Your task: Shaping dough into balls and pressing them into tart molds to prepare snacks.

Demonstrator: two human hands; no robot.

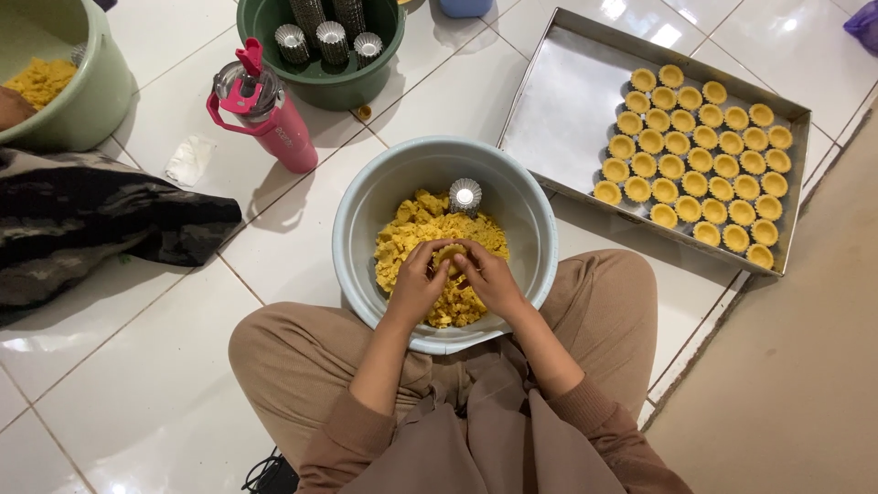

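From the head camera, we look down on a person seated cross-legged on a white tiled floor (137,366), a pale blue basin (361,206) drawn up between the knees so that both hands reach it without stretching. Inside it lies a heap of crumbly yellow dough (412,233). Our left hand (416,285) and right hand (492,279) meet over the middle of the heap, fingers curled inward around a small piece of dough (449,255) pinched between them; both hands are closed on it, thumbs pressing from above. Whether a mould sits under that piece we cannot tell. One empty fluted metal mould (465,195) rests upright on the dough at the far side of the basin, near the hands.

To the right, a steel baking tray (562,110) lies at an angle on the floor, its far half filled with tight rows of dough-lined tart shells (695,155), packed close and leaving the near half bare. Ahead, a dark green bowl (274,27) holds stacks of unused moulds (331,32), and a pink drinking bottle (274,119) stands just beside it. At the upper left, a light green basin (96,101) holds more dough, with a dark patterned cloth (101,224) below it.
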